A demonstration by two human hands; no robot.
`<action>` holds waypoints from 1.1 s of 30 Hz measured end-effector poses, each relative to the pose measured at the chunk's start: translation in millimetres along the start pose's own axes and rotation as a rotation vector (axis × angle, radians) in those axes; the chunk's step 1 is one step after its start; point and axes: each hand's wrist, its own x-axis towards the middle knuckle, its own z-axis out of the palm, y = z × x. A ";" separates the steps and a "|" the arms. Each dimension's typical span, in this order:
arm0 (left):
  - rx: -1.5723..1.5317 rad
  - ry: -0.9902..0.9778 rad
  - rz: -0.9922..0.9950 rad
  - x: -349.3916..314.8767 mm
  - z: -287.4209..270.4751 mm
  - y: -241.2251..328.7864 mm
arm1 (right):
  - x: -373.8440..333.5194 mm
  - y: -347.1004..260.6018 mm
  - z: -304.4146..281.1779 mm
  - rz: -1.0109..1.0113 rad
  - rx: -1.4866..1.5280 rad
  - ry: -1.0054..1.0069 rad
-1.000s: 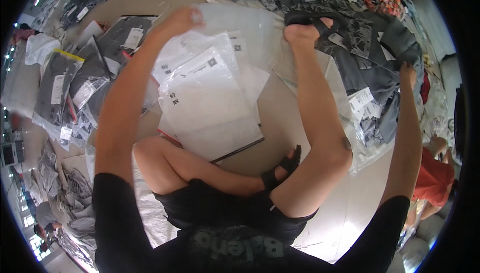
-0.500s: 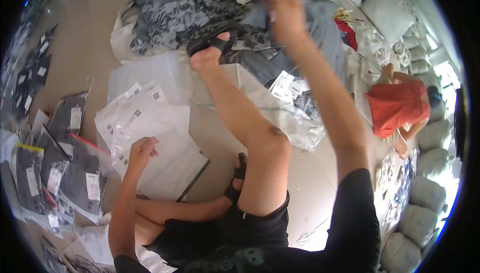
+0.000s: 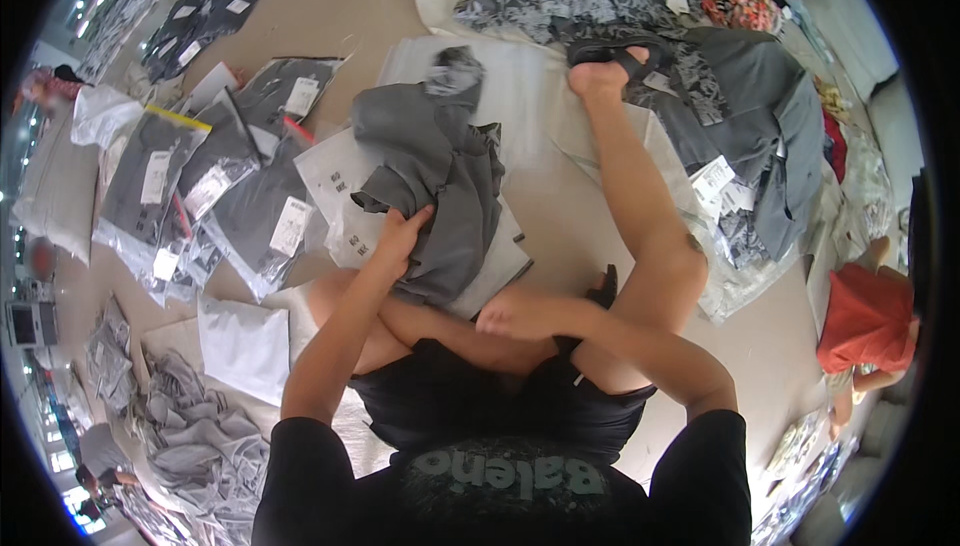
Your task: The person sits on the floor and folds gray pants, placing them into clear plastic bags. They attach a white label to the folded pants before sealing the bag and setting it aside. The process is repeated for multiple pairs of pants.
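Observation:
A crumpled grey garment [image 3: 440, 206] with a patterned patch at its far end lies over white plastic bags [image 3: 335, 186] on the floor in front of me. My left hand [image 3: 402, 244] has its fingers closed on the garment's near left side. Close to the garment's near edge, above my bent leg, is my right hand [image 3: 512, 314]. Motion blurs it, and its fingers look curled, but whether they hold anything is not visible. The garment covers much of the bags.
Bagged grey garments [image 3: 215, 181] with white tags lie at left. A heap of grey patterned clothes [image 3: 740, 96] rests on white sheeting at far right, beside my sandalled foot [image 3: 600, 76]. A loose grey pile [image 3: 195, 426] is at near left. A person in red [image 3: 865, 316] bends at right.
The grey garment now covers the white bags, which were bare before. My right hand has come back from the far clothes heap. My left hand has closed on the garment. The view has swung left.

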 end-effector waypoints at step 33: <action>0.843 -0.387 0.432 -52.3 -66.5 108.2 | -24.4 -41.4 63.1 -0.001 -0.176 0.110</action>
